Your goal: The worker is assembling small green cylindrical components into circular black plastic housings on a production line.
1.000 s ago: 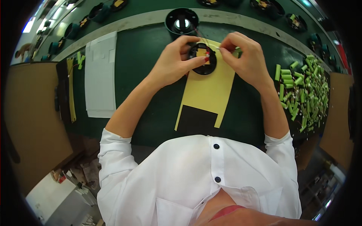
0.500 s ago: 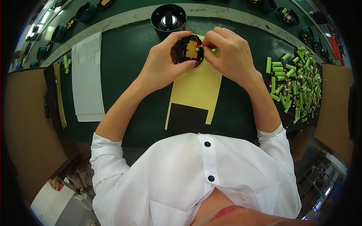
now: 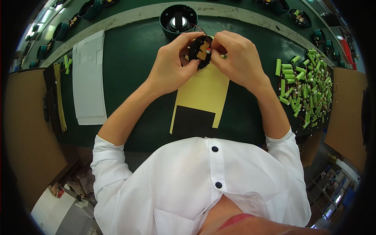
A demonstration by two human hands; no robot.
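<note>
My left hand (image 3: 172, 62) is closed around the rim of a round black disc (image 3: 194, 48), tilted, with a tan circuit board (image 3: 203, 51) on it. A small white-and-red connector (image 3: 208, 51) sits at the board's right side. My right hand (image 3: 238, 56) pinches close beside that connector; what its fingertips hold is hidden. A bit of a green battery cell (image 3: 224, 56) shows under the right fingers. Thin red and dark wires (image 3: 200, 28) run from the disc to a dark round housing (image 3: 168, 28) with a bright centre, standing just beyond my hands.
Beneath my hands lie yellow sheets (image 3: 201, 90) and a black sheet (image 3: 194, 121). A large heap of green battery cells (image 3: 307, 88) with wires is at right. White card sheets (image 3: 89, 86) lie at left. More housings (image 3: 90, 9) stand beyond a pale strip (image 3: 235, 12).
The black disc has tilted and moved slightly right, with my hands still on it. The round housing has also shifted a little to the right.
</note>
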